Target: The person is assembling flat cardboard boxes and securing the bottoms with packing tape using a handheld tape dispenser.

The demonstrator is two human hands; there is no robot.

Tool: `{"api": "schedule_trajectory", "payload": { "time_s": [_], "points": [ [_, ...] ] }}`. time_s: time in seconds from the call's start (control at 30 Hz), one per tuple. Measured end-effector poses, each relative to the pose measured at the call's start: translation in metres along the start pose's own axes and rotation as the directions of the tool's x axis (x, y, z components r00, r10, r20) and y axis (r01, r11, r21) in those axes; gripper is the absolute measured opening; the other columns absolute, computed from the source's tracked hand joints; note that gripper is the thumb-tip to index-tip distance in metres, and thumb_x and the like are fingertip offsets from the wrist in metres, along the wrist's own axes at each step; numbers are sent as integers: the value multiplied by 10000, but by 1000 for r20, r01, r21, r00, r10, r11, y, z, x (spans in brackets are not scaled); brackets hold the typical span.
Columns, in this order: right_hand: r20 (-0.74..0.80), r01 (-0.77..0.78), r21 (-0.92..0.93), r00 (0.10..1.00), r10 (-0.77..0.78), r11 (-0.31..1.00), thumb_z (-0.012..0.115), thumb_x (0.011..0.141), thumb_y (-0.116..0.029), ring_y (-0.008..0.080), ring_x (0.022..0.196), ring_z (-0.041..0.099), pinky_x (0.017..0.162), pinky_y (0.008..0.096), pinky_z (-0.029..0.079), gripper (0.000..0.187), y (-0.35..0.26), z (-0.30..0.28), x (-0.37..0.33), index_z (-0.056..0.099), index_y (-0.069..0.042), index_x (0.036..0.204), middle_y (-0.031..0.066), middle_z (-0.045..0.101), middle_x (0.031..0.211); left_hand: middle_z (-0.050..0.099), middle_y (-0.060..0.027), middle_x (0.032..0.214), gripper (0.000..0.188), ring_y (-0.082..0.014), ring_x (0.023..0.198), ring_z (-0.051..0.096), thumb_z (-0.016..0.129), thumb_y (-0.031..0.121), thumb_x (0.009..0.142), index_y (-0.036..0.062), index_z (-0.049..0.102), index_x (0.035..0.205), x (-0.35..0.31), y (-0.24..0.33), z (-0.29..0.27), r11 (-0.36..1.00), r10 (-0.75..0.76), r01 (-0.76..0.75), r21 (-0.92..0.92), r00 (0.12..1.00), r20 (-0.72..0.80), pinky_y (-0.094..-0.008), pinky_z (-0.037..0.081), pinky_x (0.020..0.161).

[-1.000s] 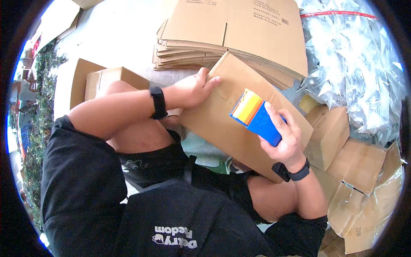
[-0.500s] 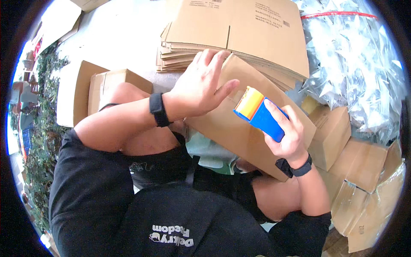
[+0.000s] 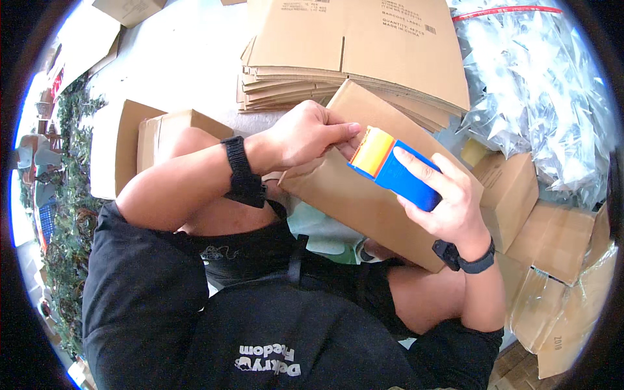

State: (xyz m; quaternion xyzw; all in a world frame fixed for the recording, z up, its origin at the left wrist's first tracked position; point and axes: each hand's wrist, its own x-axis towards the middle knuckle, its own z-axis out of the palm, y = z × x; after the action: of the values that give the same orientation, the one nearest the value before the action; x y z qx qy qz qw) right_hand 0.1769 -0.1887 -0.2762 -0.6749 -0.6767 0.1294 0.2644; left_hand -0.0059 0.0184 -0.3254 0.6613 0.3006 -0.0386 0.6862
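My right hand (image 3: 448, 195) grips a blue and yellow tape dispenser (image 3: 396, 169) over a brown cardboard box (image 3: 377, 214), its index finger stretched along the blue body. At the dispenser's toothed yellow end is my left hand (image 3: 309, 136), thumb and fingers drawn together in a pinch. Whatever lies between those fingertips is too small to make out. The box sits tilted across my lap, partly hidden by both hands and the dispenser.
A stack of flattened cartons (image 3: 357, 39) lies just beyond the box. Clear bags of silvery pieces (image 3: 526, 97) fill the far right. More boxes (image 3: 510, 201) stand at right, and an open carton (image 3: 130, 143) at left. Green foliage (image 3: 71, 247) lines the left edge.
My left hand has gone from spread fingers on the box's far edge to a pinch beside the dispenser's toothed end. The dispenser has shifted slightly left and up.
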Motion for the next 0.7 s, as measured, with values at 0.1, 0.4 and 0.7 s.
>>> {"api": "schedule_trajectory", "payload": {
  "time_s": [0.1,0.4,0.7],
  "points": [
    [78,-36,33,996,33,999,793,694,-70,293,627,518,602,385,486,666,-2,-4,-1,666,-164,1341,117,487,790,740,-7,790,330,-44,620,526,624,323,1008,37,786,978,1,-12,-19,995,-29,35,97,998,-64,-249,470,602],
    [217,-54,-66,974,67,996,743,714,-105,322,619,544,584,414,489,633,-2,-7,23,669,-218,1332,124,487,772,673,30,679,339,-68,551,488,659,354,977,52,794,903,4,-48,-77,976,-93,150,158,943,-319,-250,427,534],
    [250,42,-65,968,-25,997,707,721,-164,355,643,602,604,446,526,526,4,12,50,689,-139,1245,163,593,774,732,-106,858,387,-183,722,685,614,347,986,-14,724,1071,26,-80,-35,951,-124,184,250,963,-238,-367,550,580]
  ]
}}
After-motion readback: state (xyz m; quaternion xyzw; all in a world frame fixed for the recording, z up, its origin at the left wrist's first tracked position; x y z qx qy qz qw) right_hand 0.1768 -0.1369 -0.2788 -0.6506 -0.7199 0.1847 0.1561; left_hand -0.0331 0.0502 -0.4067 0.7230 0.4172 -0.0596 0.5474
